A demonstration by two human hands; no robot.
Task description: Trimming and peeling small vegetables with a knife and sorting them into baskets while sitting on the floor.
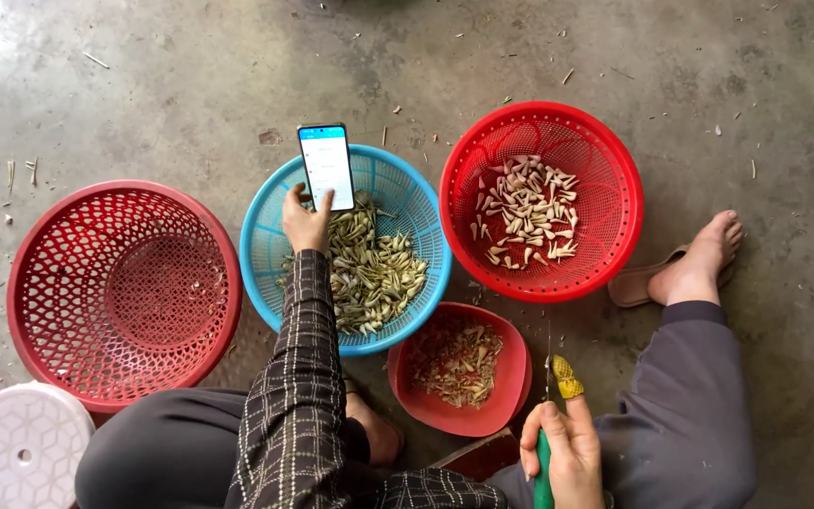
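The left hand (pixel 305 222) reaches forward on a straight arm, fingers closed around a phone (pixel 326 166) held upright over the blue basket (pixel 266 247). The right hand (pixel 562 452), near the lap and below-right of that basket, grips a green-handled knife (pixel 545 443), blade pointing up, with a yellow guard (pixel 567 377) on the finger. A small red bowl (pixel 511 386) sits just beside the basket.

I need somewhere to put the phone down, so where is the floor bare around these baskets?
Bare concrete floor runs beyond the blue basket and both red baskets, and right of the foot. It is crowded between the blue basket, the red bowl and the knees. The left hand holds the phone; the right hand holds a green-handled tool.
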